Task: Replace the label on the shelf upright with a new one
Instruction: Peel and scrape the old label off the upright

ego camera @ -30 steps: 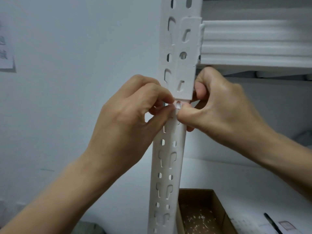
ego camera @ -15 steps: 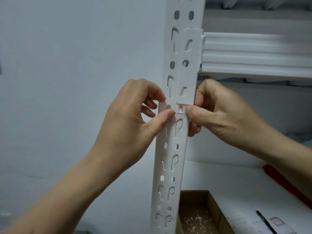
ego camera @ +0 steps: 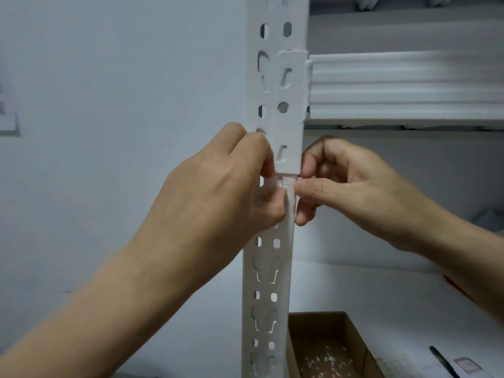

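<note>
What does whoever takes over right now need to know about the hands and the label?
Left hand: fingertips pinch the label on the shelf upright, just under the beam bracket.
Right hand: pinches the same label from the right.
Done: unclear whether this is the old label or the new one.
Left to do: finish working the label here; cardboard box with paper scraps sits below.

I can read no words or numbers here. The label (ego camera: 283, 183) on the upright (ego camera: 266, 268) shows only thin red lines, too small to make out. The paper (ego camera: 6, 115) on the wall at far left carries dark marks, all blurred. The sheet (ego camera: 463, 363) at lower right bears a red-framed box, unreadable too.
</note>
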